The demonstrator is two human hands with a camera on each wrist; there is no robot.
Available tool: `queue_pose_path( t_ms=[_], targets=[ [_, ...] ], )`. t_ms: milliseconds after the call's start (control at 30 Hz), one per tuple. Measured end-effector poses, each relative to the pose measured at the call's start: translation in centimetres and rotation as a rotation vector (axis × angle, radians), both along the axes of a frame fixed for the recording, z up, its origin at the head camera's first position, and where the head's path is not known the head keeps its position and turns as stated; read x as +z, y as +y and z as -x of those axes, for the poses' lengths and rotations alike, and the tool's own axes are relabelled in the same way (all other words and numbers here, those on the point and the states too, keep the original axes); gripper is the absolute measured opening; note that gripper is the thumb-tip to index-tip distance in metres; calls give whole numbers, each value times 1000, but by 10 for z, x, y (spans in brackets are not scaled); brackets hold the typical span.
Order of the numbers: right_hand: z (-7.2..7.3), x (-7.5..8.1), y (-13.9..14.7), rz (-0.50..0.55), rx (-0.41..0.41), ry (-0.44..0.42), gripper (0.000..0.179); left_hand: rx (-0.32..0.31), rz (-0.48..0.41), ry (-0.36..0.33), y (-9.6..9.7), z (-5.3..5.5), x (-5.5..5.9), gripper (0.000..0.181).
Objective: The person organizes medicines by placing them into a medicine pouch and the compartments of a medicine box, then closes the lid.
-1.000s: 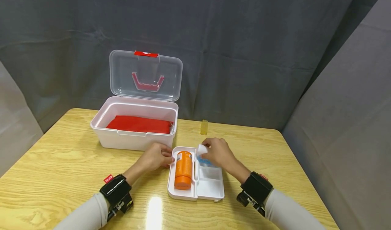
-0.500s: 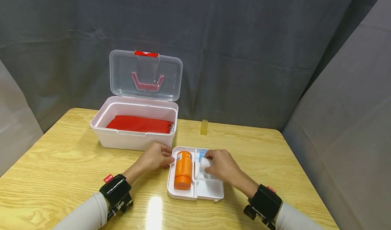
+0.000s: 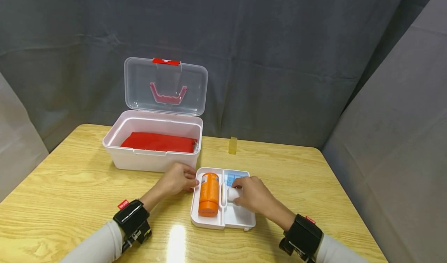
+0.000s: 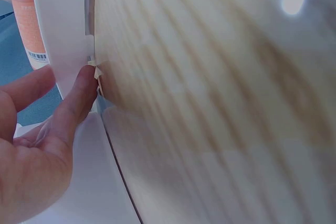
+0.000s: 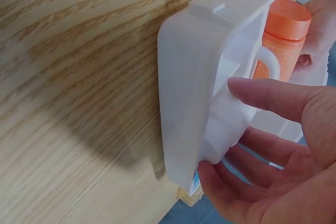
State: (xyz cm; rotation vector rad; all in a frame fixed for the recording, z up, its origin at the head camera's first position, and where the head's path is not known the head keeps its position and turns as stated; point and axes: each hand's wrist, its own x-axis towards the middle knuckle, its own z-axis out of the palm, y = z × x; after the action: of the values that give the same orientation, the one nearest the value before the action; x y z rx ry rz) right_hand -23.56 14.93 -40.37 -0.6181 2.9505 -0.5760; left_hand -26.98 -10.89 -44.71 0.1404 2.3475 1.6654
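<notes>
My right hand [image 3: 254,195] holds a small white bottle [image 5: 228,116] between thumb and fingertips, lying sideways in the right half of a white plastic case [image 3: 241,217]. A white loop handle [image 3: 222,195] stands at the case's middle divider, against the bottle's left end. Behind the bottle, a light-blue compartmented box [image 3: 232,178] sits in the back right compartment, partly hidden by my fingers. An orange bottle [image 3: 208,195] lies in the left half. At the left side, my left hand [image 3: 176,179] grips the case's edge, its fingertips at the rim and lower edge.
A white box [image 3: 153,160] with its clear lid [image 3: 165,86] raised stands behind the left hand, close to the case. Inside it lies a red pouch [image 3: 158,142]. A small yellow block [image 3: 233,145] stands near the table's back edge.
My right hand has lowered the white bottle from the case's back right corner toward me into the right half, uncovering more of the blue box. The left hand has stayed in place.
</notes>
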Motion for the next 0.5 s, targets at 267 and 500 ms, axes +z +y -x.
queue_pose_path(
  t_ms=[267,500],
  targets=[
    [-3,-2,-1,-8,18,-7,32,-1,-3,-1,0,0,-1,34],
    [-3,0,-2,-20,17,-25,33,3,-1,-4,0,0,0,33]
  ],
)
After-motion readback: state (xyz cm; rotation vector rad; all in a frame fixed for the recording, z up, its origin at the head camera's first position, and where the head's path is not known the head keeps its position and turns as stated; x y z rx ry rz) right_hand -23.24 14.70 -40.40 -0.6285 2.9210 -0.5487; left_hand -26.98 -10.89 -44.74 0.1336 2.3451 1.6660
